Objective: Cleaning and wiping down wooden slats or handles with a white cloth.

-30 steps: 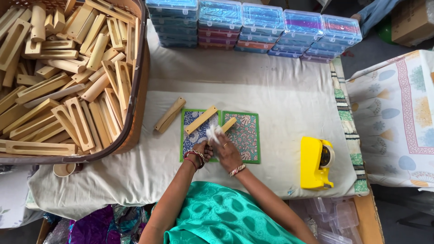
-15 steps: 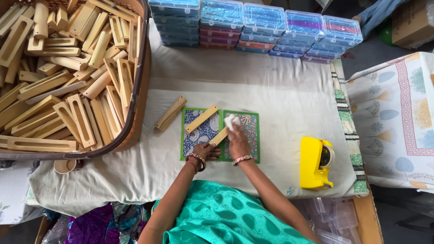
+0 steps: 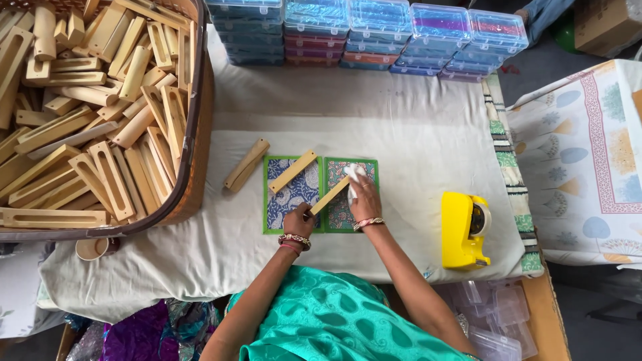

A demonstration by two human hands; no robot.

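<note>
Two hands work over a pair of patterned mats on the cloth-covered table [image 3: 401, 134]. The left hand [image 3: 299, 220] is closed around the near end of a thin wooden stick [image 3: 329, 196], which slants across the seam between the blue paisley mat [image 3: 292, 199] and the green patterned mat [image 3: 364, 175]. The right hand [image 3: 365, 199] presses a crumpled white cloth [image 3: 353, 175], or perhaps tissue, against the stick's far end, fingers curled on it. A second wooden stick [image 3: 292, 171] lies on the blue mat, a wooden block [image 3: 246, 164] just left. A yellow tape dispenser [image 3: 463, 229] sits well right; a basket [image 3: 194, 134] of wooden pieces stands left.
</note>
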